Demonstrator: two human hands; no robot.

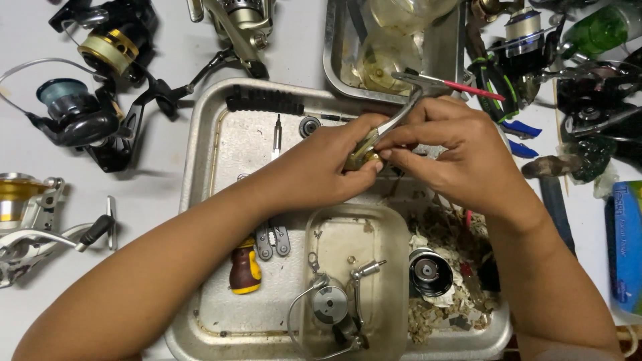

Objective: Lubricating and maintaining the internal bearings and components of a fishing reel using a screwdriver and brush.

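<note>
1. Your left hand is over the middle of the metal tray, fingers curled shut around a small brass part.
2. Your right hand meets it from the other side, thumb and forefinger pinched on the same brass part, so both hands touch it above the tray.
3. A thin metal arm rises from the brass part toward the tray's far edge; whether it is joined to the part or only lies against it is hard to tell from here.
4. In the tray's near half sits a clear plastic tub, and inside it lies a reel body with a wire bail.
5. Just right of the tub, still in the tray, a black spool rests on a heap of torn paper scraps.
6. Left of the tub, on the tray floor, lie a screwdriver with a yellow and dark red handle and a small grey folding tool.
7. Along the tray's far left edge lies a black strip of bits, with a slim driver just below it.
8. Beyond the tray's far edge stands a second, smaller metal tray with a red-handled tool across its corner.
9. Left of the big tray, on the white table, lie several fishing reels: a black and gold one, a black one with blue line, and a silver and gold one.
10. Right of the tray lie more reels, a green bottle and a blue packet.
</note>
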